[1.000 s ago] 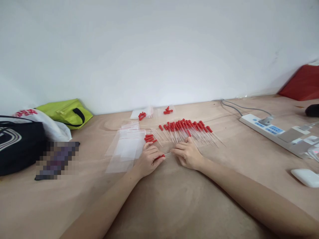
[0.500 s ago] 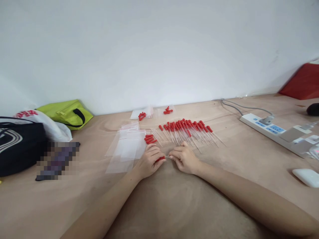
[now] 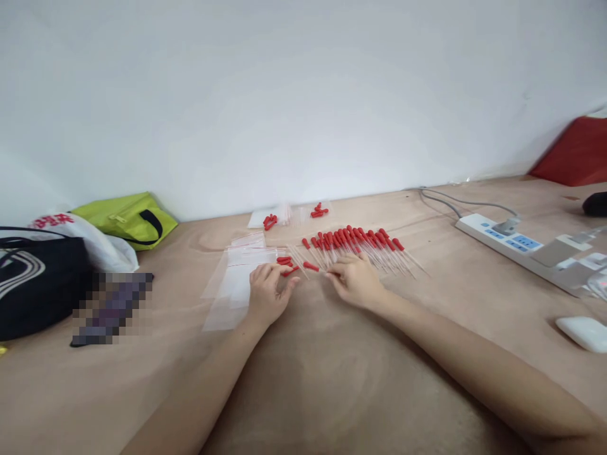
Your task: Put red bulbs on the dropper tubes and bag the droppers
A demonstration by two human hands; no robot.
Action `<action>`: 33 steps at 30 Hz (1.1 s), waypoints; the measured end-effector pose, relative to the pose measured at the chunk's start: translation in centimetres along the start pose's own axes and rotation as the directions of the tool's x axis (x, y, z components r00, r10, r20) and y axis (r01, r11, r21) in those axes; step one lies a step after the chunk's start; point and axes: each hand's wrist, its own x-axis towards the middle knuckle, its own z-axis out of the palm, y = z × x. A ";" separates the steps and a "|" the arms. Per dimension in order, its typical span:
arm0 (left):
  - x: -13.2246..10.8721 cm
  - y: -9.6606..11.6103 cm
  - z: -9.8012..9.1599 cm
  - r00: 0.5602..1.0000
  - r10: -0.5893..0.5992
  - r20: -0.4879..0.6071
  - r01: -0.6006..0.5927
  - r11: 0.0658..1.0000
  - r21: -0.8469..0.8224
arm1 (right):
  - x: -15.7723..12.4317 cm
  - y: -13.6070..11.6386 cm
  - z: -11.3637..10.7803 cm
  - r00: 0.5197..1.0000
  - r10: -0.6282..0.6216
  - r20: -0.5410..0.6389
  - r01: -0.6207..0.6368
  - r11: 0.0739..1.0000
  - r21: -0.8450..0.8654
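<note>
My right hand (image 3: 356, 279) pinches the clear tube of a dropper (image 3: 311, 266), its red rubber bulb pointing left. To the left, my left hand (image 3: 269, 291) has thumb and fingers apart, with the fingertips at a small pile of loose red bulbs (image 3: 284, 260). Whether they touch a bulb I cannot tell. Between the hands and slightly beyond lie a few bare clear tubes (image 3: 298, 254). A row of assembled droppers (image 3: 348, 235) with red bulbs spreads behind my right hand, which hides some of their tubes.
Clear zip bags (image 3: 237, 278) lie left of my left hand. Farther back are two small groups of red bulbs (image 3: 270, 222) on plastic. A power strip (image 3: 497, 237) and a white case (image 3: 585, 333) are at right; a green bag (image 3: 128, 218) and black bag (image 3: 42, 284) at left.
My left hand has let go of the dropper's red bulb and moved left to the loose bulbs. My right hand has shifted slightly forward with the dropper.
</note>
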 end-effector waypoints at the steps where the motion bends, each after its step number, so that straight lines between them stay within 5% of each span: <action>1: 0.0 -0.2 0.2 0.999 -0.034 -0.003 0.034 0.999 0.008 | 0.6 0.1 0.0 0.996 0.091 -0.010 -0.091 0.996 0.020; 6: -0.1 -0.8 1.0 0.988 -0.105 0.110 0.110 0.993 -0.044 | 4.7 -0.3 1.6 0.919 0.390 -0.056 -0.389 0.921 0.027; 10: -0.3 -1.2 1.3 0.981 -0.139 0.139 0.153 0.984 -0.096 | 6.8 -1.1 3.5 0.881 0.466 -0.084 -0.468 0.884 -0.006; 23: -0.4 -1.4 1.5 0.989 -0.092 0.117 0.102 0.992 -0.080 | 6.1 -2.0 4.2 0.952 0.289 -0.105 -0.297 0.952 -0.076; 28: -0.3 -1.3 1.3 0.988 -0.133 0.079 0.141 0.985 -0.097 | 4.7 -3.1 4.0 0.982 0.184 -0.052 -0.187 0.980 -0.062; 33: -0.4 -1.3 1.3 0.990 -0.130 0.052 0.136 0.983 -0.120 | 3.7 -3.8 3.8 0.976 0.214 0.036 -0.209 0.972 -0.104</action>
